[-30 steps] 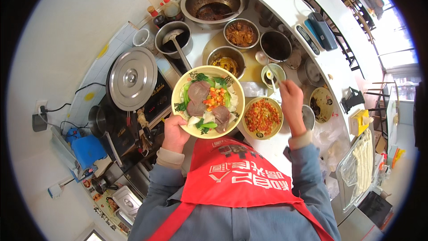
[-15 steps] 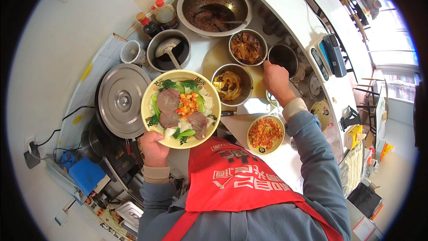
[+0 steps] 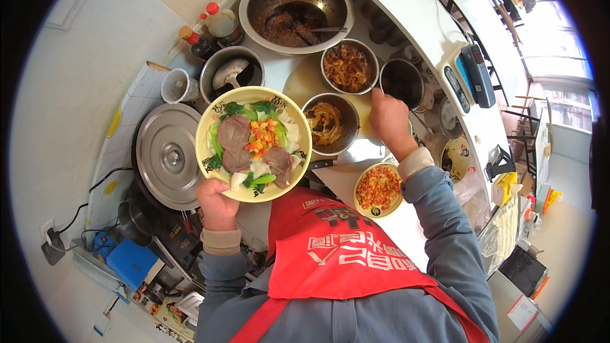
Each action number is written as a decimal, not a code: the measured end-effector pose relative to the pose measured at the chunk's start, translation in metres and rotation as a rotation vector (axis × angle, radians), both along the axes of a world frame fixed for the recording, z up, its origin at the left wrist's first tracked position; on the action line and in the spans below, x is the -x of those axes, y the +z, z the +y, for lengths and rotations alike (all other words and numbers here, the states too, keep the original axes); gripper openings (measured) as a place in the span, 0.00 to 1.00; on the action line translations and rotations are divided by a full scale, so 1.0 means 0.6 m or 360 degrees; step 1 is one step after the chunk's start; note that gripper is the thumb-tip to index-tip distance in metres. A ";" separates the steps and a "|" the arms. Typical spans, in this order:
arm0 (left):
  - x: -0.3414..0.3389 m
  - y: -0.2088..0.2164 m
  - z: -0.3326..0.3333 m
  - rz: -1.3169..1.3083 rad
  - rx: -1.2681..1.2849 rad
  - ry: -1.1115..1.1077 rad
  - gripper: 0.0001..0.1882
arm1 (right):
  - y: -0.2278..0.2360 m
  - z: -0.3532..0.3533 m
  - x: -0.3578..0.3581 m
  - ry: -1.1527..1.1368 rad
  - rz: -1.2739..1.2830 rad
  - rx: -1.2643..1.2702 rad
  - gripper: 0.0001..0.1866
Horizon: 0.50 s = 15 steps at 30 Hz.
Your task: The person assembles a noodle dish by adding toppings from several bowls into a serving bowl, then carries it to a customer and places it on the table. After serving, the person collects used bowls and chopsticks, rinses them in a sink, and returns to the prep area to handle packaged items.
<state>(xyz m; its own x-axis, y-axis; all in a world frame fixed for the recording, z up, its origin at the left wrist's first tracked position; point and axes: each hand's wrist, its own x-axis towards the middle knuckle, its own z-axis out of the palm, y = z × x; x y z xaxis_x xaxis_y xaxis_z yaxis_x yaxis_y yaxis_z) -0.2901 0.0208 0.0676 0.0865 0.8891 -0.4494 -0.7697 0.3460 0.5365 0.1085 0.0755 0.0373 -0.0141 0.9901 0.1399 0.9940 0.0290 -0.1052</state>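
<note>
My left hand point(image 3: 218, 206) grips the rim of a pale yellow bowl point(image 3: 284, 188). In the bowl lie brown meat slices point(image 3: 235, 133), leafy greens point(image 3: 252, 188), broad white noodles point(image 3: 292, 132) and diced orange-red vegetables point(image 3: 262, 138). My right hand point(image 3: 389, 121) is closed in a pinch at the rim of a metal pot point(image 3: 349, 67) of chunky brown sauce; a thin spoon handle runs to its fingers, mostly hidden. Below that pot stands another metal pot point(image 3: 330, 124) with yellowish paste. Nearer me is a bowl of diced red and yellow peppers point(image 3: 378, 189).
A wide metal basin point(image 3: 298, 9) of dark sauce stands at the back. A pot with a ladle point(image 3: 230, 75), bottles point(image 3: 219, 22), a plastic cup point(image 3: 179, 86) and a lidded pot point(image 3: 173, 155) line the left. A knife point(image 3: 322, 163) lies beside the held bowl. A scale point(image 3: 456, 89) is at right.
The held bowl and my left hand have shifted slightly left in the picture. My right hand stays by the brown sauce pot, its fingers now over the rim; the spoon shows less.
</note>
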 end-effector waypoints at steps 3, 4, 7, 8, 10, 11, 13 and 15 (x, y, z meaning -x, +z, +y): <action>-0.007 -0.002 0.004 -0.0002 0.0009 0.0011 0.45 | -0.008 0.007 0.000 0.0013 0.0098 0.0009 0.06; -0.010 -0.003 0.006 0.0011 0.0005 0.0025 0.45 | -0.012 0.010 0.004 0.0040 0.0119 0.0073 0.06; -0.015 -0.005 0.008 -0.0022 -0.0043 0.0015 0.44 | -0.020 0.008 0.008 0.0018 0.0203 0.0062 0.04; -0.015 -0.005 0.008 -0.0082 -0.0117 -0.0010 0.44 | -0.021 0.006 0.009 -0.0015 0.0246 0.0030 0.03; -0.015 -0.006 0.010 -0.0059 -0.0048 -0.0019 0.44 | -0.020 0.007 0.009 -0.0145 0.0286 -0.0096 0.01; -0.016 -0.007 0.010 -0.0094 -0.0078 -0.0016 0.44 | -0.020 0.007 0.010 -0.0084 0.0397 -0.0059 0.01; -0.016 -0.009 0.009 -0.0044 -0.0043 -0.0006 0.44 | -0.017 0.009 0.009 -0.0061 0.0557 -0.0210 0.03; -0.016 -0.011 0.008 -0.0024 -0.0043 0.0014 0.44 | -0.015 0.010 0.008 -0.0072 0.0499 -0.0113 0.02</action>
